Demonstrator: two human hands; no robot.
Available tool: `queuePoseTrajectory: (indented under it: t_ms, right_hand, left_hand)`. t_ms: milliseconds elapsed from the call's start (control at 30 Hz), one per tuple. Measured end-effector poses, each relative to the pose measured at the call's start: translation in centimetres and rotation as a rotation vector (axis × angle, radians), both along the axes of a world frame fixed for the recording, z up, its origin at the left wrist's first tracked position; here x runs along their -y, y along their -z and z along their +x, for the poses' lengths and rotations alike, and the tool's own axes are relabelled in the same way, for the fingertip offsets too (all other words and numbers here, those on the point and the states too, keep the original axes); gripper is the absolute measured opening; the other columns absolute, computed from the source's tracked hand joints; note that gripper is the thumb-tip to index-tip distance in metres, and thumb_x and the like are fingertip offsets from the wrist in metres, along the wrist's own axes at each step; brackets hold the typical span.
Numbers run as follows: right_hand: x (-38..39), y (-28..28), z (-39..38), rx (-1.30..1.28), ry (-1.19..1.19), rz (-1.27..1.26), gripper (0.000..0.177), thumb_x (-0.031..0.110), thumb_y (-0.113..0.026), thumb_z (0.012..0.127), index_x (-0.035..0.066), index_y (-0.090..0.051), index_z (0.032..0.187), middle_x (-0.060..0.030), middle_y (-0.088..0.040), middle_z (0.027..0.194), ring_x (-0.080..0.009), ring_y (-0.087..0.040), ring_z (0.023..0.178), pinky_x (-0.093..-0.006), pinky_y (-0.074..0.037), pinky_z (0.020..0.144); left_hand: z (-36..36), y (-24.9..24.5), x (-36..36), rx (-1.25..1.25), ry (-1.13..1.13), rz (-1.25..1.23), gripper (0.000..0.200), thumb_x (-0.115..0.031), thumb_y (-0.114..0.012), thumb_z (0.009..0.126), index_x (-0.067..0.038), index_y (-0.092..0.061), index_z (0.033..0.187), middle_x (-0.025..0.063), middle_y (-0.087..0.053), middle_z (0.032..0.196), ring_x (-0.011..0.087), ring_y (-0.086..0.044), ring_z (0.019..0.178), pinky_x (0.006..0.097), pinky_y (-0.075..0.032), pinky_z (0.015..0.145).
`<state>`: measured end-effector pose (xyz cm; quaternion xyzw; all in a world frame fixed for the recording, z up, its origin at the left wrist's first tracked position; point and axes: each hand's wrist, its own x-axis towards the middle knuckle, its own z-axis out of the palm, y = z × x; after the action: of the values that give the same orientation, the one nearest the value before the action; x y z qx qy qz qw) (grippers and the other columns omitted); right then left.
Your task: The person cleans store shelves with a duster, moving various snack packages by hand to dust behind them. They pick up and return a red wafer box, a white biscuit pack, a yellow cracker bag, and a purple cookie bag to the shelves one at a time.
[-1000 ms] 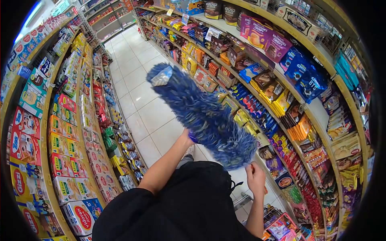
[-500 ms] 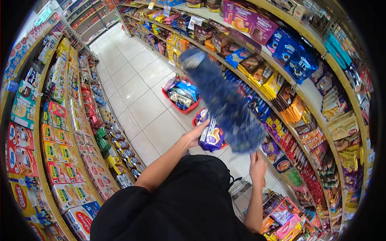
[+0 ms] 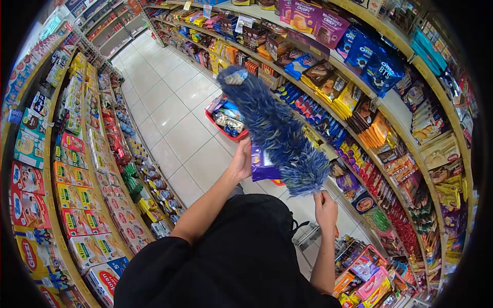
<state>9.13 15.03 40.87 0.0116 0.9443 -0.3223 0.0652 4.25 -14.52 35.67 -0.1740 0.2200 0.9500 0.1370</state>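
My right hand (image 3: 325, 209) is closed around the handle end of a fluffy blue duster (image 3: 275, 128). The duster slants up and to the left, its pale worn tip over the floor baskets. My left hand (image 3: 241, 160) grips a purple snack packet (image 3: 263, 168) by its left side. Much of that packet is hidden behind the duster's fibres. Just beyond my left hand, a red basket (image 3: 224, 128) filled with packaged snacks sits on the tiles, partly covered by the duster.
Curved shelves of chocolate and biscuit packets (image 3: 382, 72) rise on the right. Boxed goods (image 3: 77, 195) line the left shelves. Pale floor tiles (image 3: 169, 110) run up the aisle between them. Near my right forearm stands another red-rimmed basket (image 3: 367, 280) of snacks.
The duster has swung slightly left and down, covering more of the purple packet. My left hand has moved a little up and to the left with the packet.
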Motion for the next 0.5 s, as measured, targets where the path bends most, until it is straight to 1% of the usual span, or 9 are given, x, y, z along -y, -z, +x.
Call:
queuePoseTrajectory:
  t_ms: [67, 100, 200, 233, 333, 367, 467, 500]
  right_hand:
    - [-0.2, -1.6, 0.2, -0.033, 0.006, 0.108, 0.032, 0.038, -0.054, 0.087, 0.006, -0.058, 0.081, -0.0212, -0.059, 0.067, -0.0417, -0.057, 0.067, -0.0459, -0.044, 0.058]
    - [-0.3, -2.2, 0.4, -0.050, 0.007, 0.163, 0.032, 0.038, -0.054, 0.087, 0.006, -0.058, 0.081, -0.0214, -0.059, 0.067, -0.0418, -0.057, 0.066, -0.0464, -0.044, 0.059]
    - [-1.0, -3.0, 0.7, -0.029, -0.023, 0.197, 0.032, 0.038, -0.053, 0.087, 0.007, -0.058, 0.080, -0.0220, -0.059, 0.066, -0.0424, -0.057, 0.065, -0.0467, -0.044, 0.058]
    - [-1.5, -3.0, 0.9, -0.043, -0.067, 0.184, 0.032, 0.037, -0.054, 0.087, 0.006, -0.057, 0.080, -0.0221, -0.058, 0.065, -0.0419, -0.057, 0.064, -0.0459, -0.043, 0.057]
    - [-3.2, -4.2, 2.4, 0.032, -0.112, 0.140, 0.030, 0.035, -0.054, 0.087, 0.005, -0.056, 0.080, -0.0224, -0.056, 0.064, -0.0413, -0.057, 0.065, -0.0450, -0.042, 0.057]
    - [-4.1, -3.9, 3.0, 0.031, -0.099, 0.134, 0.030, 0.034, -0.053, 0.087, 0.005, -0.056, 0.080, -0.0224, -0.056, 0.064, -0.0412, -0.057, 0.066, -0.0448, -0.042, 0.057]
    - [-5.3, -2.8, 3.4, 0.013, -0.036, 0.106, 0.030, 0.033, -0.052, 0.088, 0.005, -0.057, 0.081, -0.0221, -0.055, 0.065, -0.0409, -0.056, 0.067, -0.0442, -0.042, 0.057]
    - [-5.0, -2.2, 3.1, 0.006, 0.003, 0.094, 0.030, 0.033, -0.051, 0.089, 0.005, -0.057, 0.082, -0.0218, -0.056, 0.066, -0.0409, -0.056, 0.067, -0.0439, -0.042, 0.057]
  left_hand:
    - [0.3, -1.1, -0.2, -0.069, -0.001, 0.148, 0.058, -0.050, -0.050, 0.085, -0.007, -0.046, 0.124, 0.0117, -0.055, 0.120, 0.0260, -0.054, 0.109, 0.0431, -0.043, 0.095]
    - [0.2, -1.2, -0.1, -0.073, 0.020, 0.139, 0.060, -0.053, -0.044, 0.088, -0.009, -0.042, 0.129, 0.0107, -0.051, 0.126, 0.0268, -0.050, 0.115, 0.0442, -0.038, 0.100]
    - [-0.2, -1.4, -1.5, -0.134, -0.045, -0.022, 0.057, -0.051, -0.038, 0.092, -0.007, -0.043, 0.128, 0.0111, -0.051, 0.125, 0.0269, -0.050, 0.114, 0.0439, -0.038, 0.100]
    - [-0.7, -0.4, -1.7, -0.058, -0.104, -0.008, 0.054, -0.046, -0.035, 0.094, -0.004, -0.043, 0.128, 0.0122, -0.053, 0.124, 0.0273, -0.052, 0.112, 0.0441, -0.039, 0.099]
    - [-1.5, 1.0, -0.6, 0.048, -0.236, -0.069, 0.052, -0.044, -0.035, 0.095, -0.002, -0.047, 0.123, 0.0136, -0.056, 0.120, 0.0276, -0.055, 0.108, 0.0440, -0.041, 0.097]
    - [-2.1, 1.7, 0.5, -0.006, -0.231, 0.058, 0.049, -0.043, -0.034, 0.096, -0.003, -0.052, 0.118, 0.0143, -0.058, 0.115, 0.0279, -0.057, 0.103, 0.0436, -0.044, 0.094]
    - [-2.4, -0.4, 1.1, -0.040, -0.220, -0.118, 0.050, -0.047, -0.038, 0.094, -0.004, -0.053, 0.115, 0.0126, -0.060, 0.110, 0.0246, -0.058, 0.101, 0.0408, -0.047, 0.090]
    - [-2.0, 0.1, 1.7, -0.026, -0.110, -0.196, 0.050, -0.048, -0.040, 0.093, -0.005, -0.050, 0.118, 0.0098, -0.060, 0.106, 0.0198, -0.059, 0.098, 0.0378, -0.049, 0.086]
